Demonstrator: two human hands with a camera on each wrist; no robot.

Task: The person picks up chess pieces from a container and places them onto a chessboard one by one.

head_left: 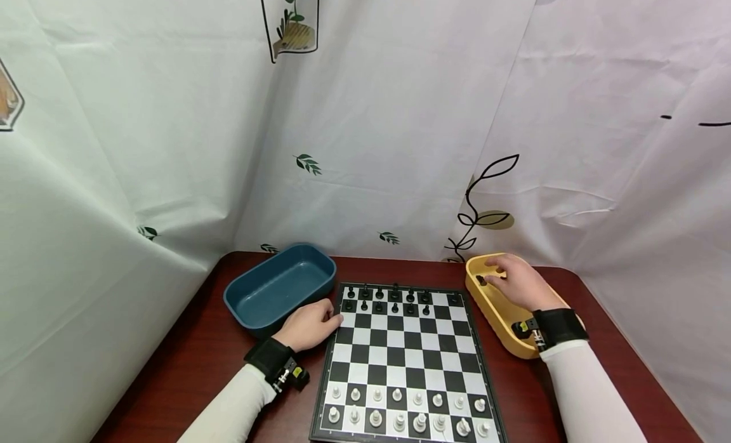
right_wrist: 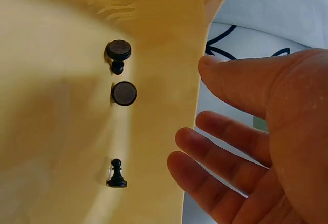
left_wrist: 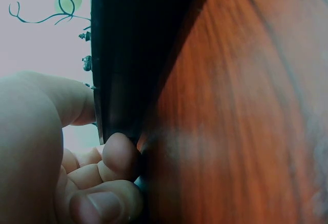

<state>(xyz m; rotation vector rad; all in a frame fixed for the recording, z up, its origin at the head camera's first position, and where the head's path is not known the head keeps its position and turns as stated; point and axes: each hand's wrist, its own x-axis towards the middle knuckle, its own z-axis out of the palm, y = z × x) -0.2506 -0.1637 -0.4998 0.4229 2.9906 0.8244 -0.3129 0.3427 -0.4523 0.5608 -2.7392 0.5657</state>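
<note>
- Head view: a folding black-and-white chessboard [head_left: 407, 360] is laid on a dark red wooden table [head_left: 188, 373]; black pieces are set along its far rows, white pieces [head_left: 400, 411] along its near rows.
- Left hand [head_left: 311, 325]: rested at the board's far left corner, fingers curled against the black edge of the board, as shown in the left wrist view [left_wrist: 110, 157]; no piece is seen held.
- Right hand [head_left: 520, 281]: placed over the far end of an oval yellow plastic tray [head_left: 497, 316]; fingers are spread and relaxed, nothing pinched.
- Right wrist view: three small black chess pieces [right_wrist: 119, 93] are found inside the yellow tray [right_wrist: 61, 106], just beyond the fingertips [right_wrist: 177, 162], apart from them.
- A dark blue oval plastic tray [head_left: 280, 287] is set left of the board, just behind the left hand.
- White leaf-printed sheeting [head_left: 371, 113] is hung behind the table.
</note>
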